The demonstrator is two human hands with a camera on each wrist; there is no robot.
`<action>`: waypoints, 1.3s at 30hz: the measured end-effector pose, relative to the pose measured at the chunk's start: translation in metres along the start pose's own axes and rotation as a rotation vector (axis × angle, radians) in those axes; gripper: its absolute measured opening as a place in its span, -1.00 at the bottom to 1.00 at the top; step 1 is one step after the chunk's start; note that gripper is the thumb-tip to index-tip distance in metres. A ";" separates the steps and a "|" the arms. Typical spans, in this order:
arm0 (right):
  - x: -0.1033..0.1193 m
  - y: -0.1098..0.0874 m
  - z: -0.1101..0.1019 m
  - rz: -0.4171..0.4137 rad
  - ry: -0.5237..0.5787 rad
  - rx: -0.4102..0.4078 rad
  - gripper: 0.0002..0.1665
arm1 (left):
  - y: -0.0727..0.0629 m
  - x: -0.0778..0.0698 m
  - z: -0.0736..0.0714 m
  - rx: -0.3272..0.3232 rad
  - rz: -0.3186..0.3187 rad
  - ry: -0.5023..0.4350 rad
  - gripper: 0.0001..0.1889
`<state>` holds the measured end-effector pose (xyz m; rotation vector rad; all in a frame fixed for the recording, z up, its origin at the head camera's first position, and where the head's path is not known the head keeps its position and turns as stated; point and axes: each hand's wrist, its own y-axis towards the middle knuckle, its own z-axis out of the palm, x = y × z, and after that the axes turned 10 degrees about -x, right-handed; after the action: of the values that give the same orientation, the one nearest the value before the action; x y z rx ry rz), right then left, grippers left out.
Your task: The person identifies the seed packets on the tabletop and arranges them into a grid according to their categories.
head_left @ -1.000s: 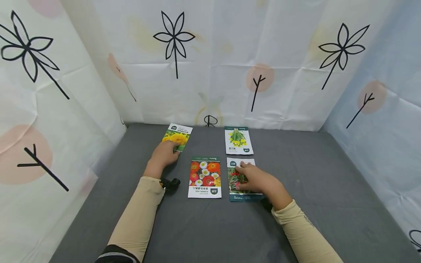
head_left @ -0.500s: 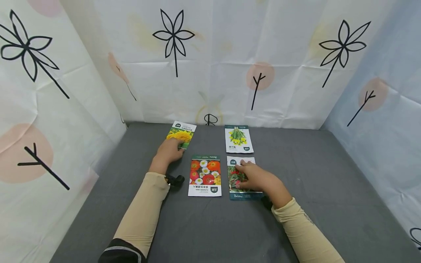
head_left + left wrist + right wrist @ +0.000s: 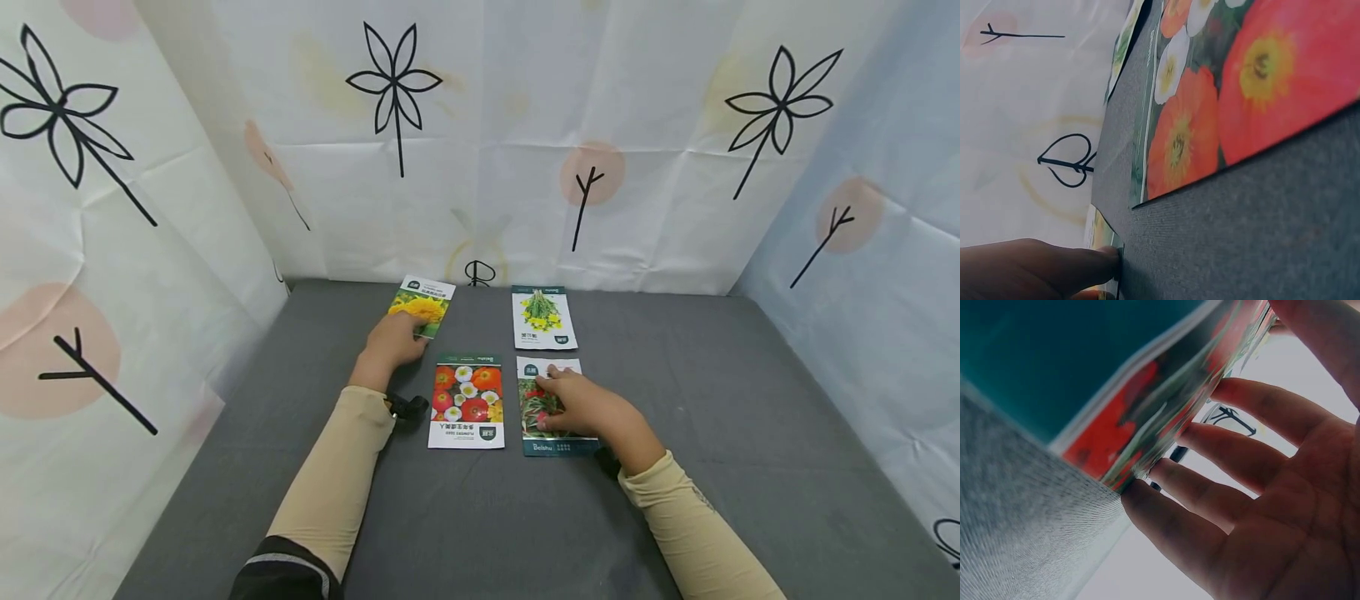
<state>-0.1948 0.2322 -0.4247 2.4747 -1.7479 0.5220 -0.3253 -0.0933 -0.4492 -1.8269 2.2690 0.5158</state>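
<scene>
My left hand (image 3: 393, 343) rests on the lower part of a seed packet with a yellow flower (image 3: 422, 305) at the back left. The thumb (image 3: 1085, 265) lies straight along that packet's near edge in the left wrist view. My right hand (image 3: 588, 406) touches a green-and-white seed packet with red flowers (image 3: 555, 447). Its fingers (image 3: 1179, 531) are spread, tips on the packet face, which looks flat on the table. Between the hands lies a poppy seed packet (image 3: 467, 400) with red, orange and white blooms.
Behind the right hand lies a seed packet with small yellow flowers (image 3: 542, 321). All packets lie on a grey cloth-covered table (image 3: 480, 533). White printed curtains (image 3: 480, 167) stand along the back and both sides.
The left hand has slid the yellow-flower packet to the right and slightly back, nearer to the other packets. My right hand has kept its place on the red-flower packet.
</scene>
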 end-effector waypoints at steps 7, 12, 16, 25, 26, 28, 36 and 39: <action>0.002 -0.001 -0.001 0.008 -0.003 0.005 -0.06 | 0.001 -0.007 0.001 -0.007 0.022 0.003 -0.52; 0.003 -0.001 -0.002 0.014 0.001 0.005 -0.06 | 0.002 -0.011 0.002 -0.013 0.026 0.007 -0.53; 0.003 -0.001 -0.001 0.010 0.004 0.003 -0.06 | 0.001 -0.014 0.004 -0.013 0.022 0.014 -0.52; 0.002 -0.002 0.000 0.021 0.010 -0.004 -0.05 | 0.004 -0.020 0.010 -0.023 0.017 0.016 -0.53; 0.002 -0.002 0.001 0.022 0.010 -0.005 -0.05 | 0.003 -0.020 0.010 -0.024 0.017 0.014 -0.53; 0.002 -0.002 0.001 0.021 0.008 -0.005 -0.06 | 0.003 -0.022 0.010 -0.023 0.021 0.010 -0.54; 0.004 -0.002 -0.002 0.027 0.008 0.004 -0.06 | 0.001 -0.029 0.010 -0.016 0.036 0.010 -0.53; 0.004 -0.001 -0.002 0.025 0.005 0.003 -0.06 | 0.002 -0.030 0.011 -0.018 0.039 0.010 -0.54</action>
<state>-0.1927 0.2296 -0.4217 2.4545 -1.7794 0.5332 -0.3208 -0.0612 -0.4483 -1.8011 2.3183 0.5358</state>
